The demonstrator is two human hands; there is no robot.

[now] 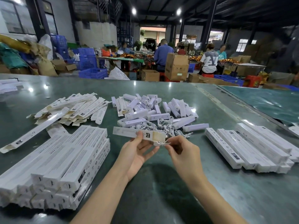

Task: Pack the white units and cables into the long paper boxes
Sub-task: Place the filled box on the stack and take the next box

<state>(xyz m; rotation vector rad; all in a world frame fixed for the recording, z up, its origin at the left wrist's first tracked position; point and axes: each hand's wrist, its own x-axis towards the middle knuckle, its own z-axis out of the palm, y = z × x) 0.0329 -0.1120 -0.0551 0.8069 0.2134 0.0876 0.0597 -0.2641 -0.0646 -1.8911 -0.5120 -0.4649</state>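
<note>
Above the green desk [161, 183], the left hand [137, 152] grips a long paper box [137, 134] by its open end while the right hand [182, 151] pinches a white cable [161, 143] at that mouth, and beyond lie loose cables [155, 125], then the heap of white units [155, 109].

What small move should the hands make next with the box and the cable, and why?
Probably the right hand should push the white cable into the open end of the long paper box. The left hand holds that box level, and the cable sits at its mouth.
</note>
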